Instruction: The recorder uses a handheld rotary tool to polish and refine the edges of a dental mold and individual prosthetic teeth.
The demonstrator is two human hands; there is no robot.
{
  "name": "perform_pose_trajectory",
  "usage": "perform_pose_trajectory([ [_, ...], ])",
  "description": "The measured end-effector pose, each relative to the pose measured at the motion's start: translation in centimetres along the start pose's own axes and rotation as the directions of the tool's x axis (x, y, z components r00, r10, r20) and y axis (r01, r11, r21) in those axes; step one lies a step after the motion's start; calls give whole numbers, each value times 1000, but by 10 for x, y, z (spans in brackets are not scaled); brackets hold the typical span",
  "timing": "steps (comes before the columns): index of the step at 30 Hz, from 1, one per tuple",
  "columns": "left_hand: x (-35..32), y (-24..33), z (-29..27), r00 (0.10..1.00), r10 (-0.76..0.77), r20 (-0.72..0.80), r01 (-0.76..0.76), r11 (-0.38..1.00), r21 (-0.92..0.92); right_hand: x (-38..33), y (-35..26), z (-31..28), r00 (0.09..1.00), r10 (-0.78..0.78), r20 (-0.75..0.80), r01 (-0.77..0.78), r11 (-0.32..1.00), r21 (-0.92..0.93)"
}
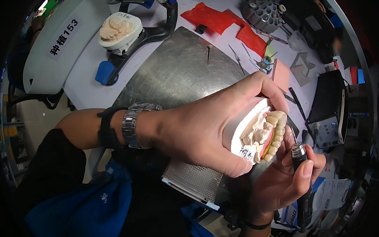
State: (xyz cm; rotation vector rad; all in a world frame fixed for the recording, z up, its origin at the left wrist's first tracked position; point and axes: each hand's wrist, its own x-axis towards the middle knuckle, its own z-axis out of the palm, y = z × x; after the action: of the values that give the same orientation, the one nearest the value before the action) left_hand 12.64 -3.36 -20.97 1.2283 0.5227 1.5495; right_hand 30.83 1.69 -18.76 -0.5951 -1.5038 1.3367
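My left hand (pixel 198 133), with a metal-band watch on its wrist, wraps round a plaster dental model (pixel 231 133). A row of tooth-coloured crowns (pixel 277 134) with pink and yellow along its base sits on the model and faces right. My right hand (pixel 271 191) grips a black dental handpiece (pixel 304 202) like a pen, pointing up. Its thin bur (pixel 294 135) stands just to the right of the crowns, seemingly apart from them. Some right-hand fingers are hidden behind the model.
A metal plate (pixel 166 65) lies on the white table, with a screw (pixel 209 54) on it. At the back stand an articulator (pixel 153 35) with another plaster model (pixel 119 30), red sheets (pixel 211 18) and a bur holder (pixel 261 13). A pink block (pixel 280 75), control box (pixel 327 130) and mesh grille (pixel 193 179) are nearer.
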Motion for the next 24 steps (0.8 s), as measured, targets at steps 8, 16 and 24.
perform_pose_trajectory([
  [8, 2, 10, -2, 990, -141, -13, 140, 988, -61, 7, -1, 18, 976, 99, -195, -95, 995, 29],
  [16, -1, 9, -3, 982, -189, -17, 186, 978, -98, 5, 3, 4, 998, 54, -45, -49, 994, 97],
  [24, 2, 9, -2, 989, -150, -1, 149, 985, -82, 4, 0, 3, 997, 37, 60, -44, 992, 115],
])
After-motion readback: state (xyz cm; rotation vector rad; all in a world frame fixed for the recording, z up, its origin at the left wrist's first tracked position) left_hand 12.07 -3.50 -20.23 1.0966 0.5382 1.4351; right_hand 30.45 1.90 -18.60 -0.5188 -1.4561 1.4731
